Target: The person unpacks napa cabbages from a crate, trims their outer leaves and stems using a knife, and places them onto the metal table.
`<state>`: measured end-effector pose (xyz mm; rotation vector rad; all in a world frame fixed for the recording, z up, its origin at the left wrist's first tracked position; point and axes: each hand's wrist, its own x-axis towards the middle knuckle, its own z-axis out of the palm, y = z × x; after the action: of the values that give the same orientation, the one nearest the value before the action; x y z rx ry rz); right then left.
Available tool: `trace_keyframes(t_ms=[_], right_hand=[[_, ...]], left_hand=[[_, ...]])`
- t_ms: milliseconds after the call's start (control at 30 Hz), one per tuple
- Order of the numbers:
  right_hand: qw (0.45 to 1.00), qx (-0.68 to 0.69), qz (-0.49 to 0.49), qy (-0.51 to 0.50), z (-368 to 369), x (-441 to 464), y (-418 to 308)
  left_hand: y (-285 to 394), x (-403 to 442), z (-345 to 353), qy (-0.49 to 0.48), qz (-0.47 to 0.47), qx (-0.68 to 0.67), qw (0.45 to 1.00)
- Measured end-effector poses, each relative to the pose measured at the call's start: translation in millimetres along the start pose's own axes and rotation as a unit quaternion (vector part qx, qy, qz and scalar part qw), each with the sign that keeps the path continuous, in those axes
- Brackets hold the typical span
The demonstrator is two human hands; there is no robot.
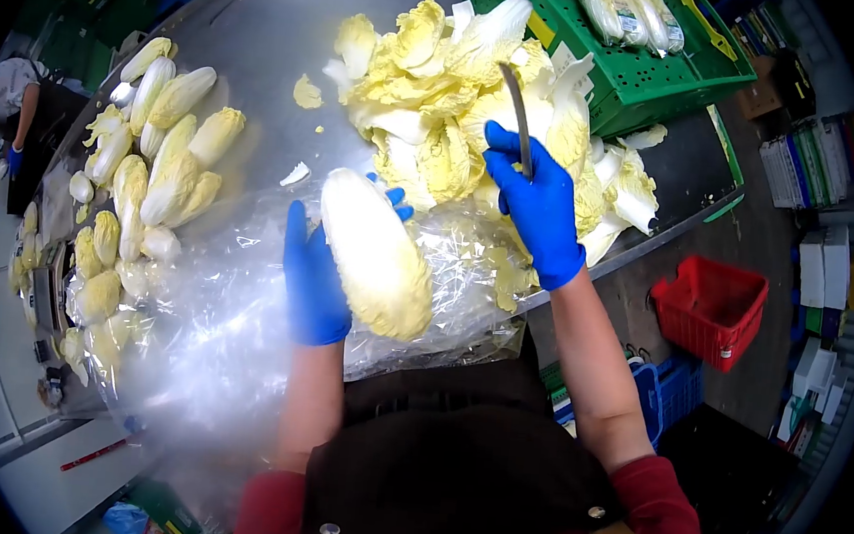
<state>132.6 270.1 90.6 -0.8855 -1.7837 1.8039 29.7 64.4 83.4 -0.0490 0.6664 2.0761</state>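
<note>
A pale Chinese cabbage (378, 258) rests in my left hand (313, 288), whose blue-gloved fingers reach round behind it. My right hand (542, 211), also in a blue glove, is closed round a knife; the narrow, dark, slightly curved blade (516, 103) points up and away from me, apart from the cabbage. Beyond both hands lies a heap of loose yellow-white cabbage leaves (430, 107). Clear plastic sheeting (233, 312) covers the near part of the metal table (275, 34), under the held cabbage. The knife's handle is hidden in my fist.
Several whole cabbages (169, 166) lie to the left. A green crate (652, 89) with wrapped cabbages (627, 14) stands at the back right. A red basket (710, 309) and a blue crate (678, 392) are below the table's right edge. Another person (19, 99) stands far left.
</note>
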Motion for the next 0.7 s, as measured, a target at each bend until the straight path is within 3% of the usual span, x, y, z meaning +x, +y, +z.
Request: trace_keyframes(t_ms=[33,133,167,200,267,300,467,567,700], right_hand=[[1.000,0.009,0.013,-0.013,-2.0,-1.9,4.0],[0.998,-0.033,0.052,-0.025,-5.1,-13.2,-3.1],[0.991,-0.061,0.109,-0.047,-8.2,-13.0,-7.9],[0.995,-0.052,0.078,-0.045,-6.1,-13.8,-7.1],[0.998,-0.034,0.020,-0.039,-2.8,-17.0,-1.5],[0.999,-0.022,0.024,-0.041,-1.9,-18.7,-3.9],[0.993,-0.018,0.088,-0.082,-19.1,-22.9,-21.6],[0.998,0.037,0.028,-0.048,-33.0,-20.9,-17.5],[0.998,0.001,0.066,-0.021,-68.6,-11.8,-20.3]], left_hand=[[5.1,1.7,-6.2,-0.044,0.001,-0.075,0.996],[7.0,0.9,-3.5,-0.051,0.050,-0.115,0.991],[3.1,4.1,-11.8,-0.030,0.063,-0.096,0.993],[-4.0,9.8,-29.0,0.009,0.102,-0.013,0.995],[-9.6,9.7,-31.8,0.010,0.078,-0.053,0.995],[-12.4,11.0,-37.1,-0.024,0.048,-0.087,0.995],[-12.8,27.3,-24.9,0.045,0.089,-0.049,0.994],[-6.8,45.7,-16.0,0.069,0.116,-0.021,0.991],[1.6,76.4,-20.5,0.126,0.144,0.036,0.981]])
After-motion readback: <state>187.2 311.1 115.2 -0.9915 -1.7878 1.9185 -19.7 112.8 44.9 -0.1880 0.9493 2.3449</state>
